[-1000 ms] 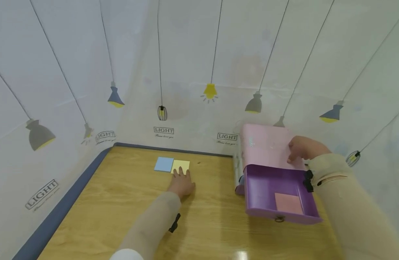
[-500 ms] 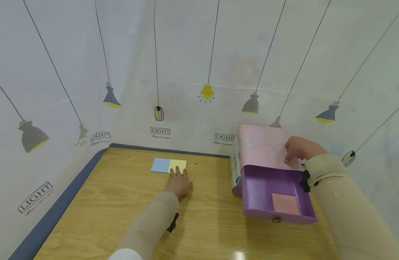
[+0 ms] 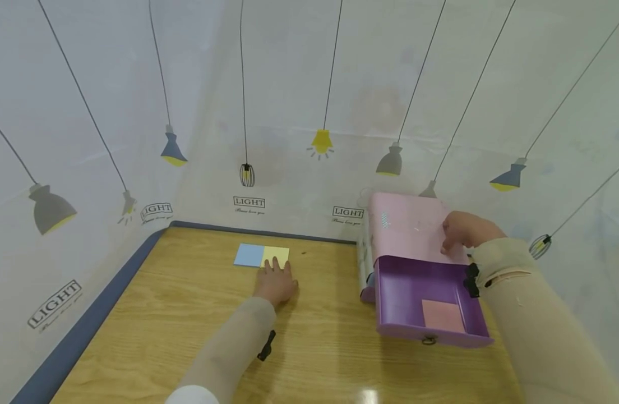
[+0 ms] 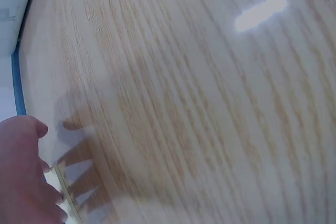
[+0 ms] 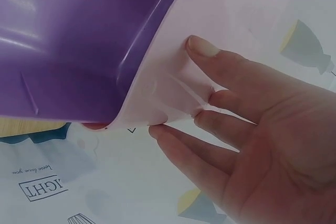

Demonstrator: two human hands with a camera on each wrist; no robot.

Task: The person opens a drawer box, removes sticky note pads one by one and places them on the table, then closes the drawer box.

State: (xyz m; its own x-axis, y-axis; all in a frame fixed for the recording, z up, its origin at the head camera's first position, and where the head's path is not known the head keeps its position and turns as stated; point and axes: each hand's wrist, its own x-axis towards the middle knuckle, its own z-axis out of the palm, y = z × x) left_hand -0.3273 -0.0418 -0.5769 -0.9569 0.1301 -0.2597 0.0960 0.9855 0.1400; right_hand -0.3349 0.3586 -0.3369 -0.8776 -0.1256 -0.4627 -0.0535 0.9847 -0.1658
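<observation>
My left hand [image 3: 276, 283] lies over the table with fingers spread, fingertips on the near part of a yellow square [image 3: 282, 253]. A light blue square [image 3: 249, 255] lies flat at its left edge. In the left wrist view, part of my left hand [image 4: 23, 174] shows at the lower left. At the right, my right hand [image 3: 471, 230] rests its thumb and fingertips on a pink box [image 3: 407, 230]. The right wrist view shows my right hand [image 5: 252, 129] with extended fingers touching the pink surface. Below the pink top, a purple drawer [image 3: 415, 289] stands pulled out, holding a pink square [image 3: 443, 316].
The wooden table [image 3: 324, 320] meets a wall covering [image 3: 289, 84] printed with hanging lamps. A blue strip [image 3: 107, 303] runs along the table's left and back edges. A small dark speck [image 3: 303, 253] lies right of the yellow square.
The whole head view has shifted slightly. Both hands keep their places, and the squares, box and drawer show no clear movement.
</observation>
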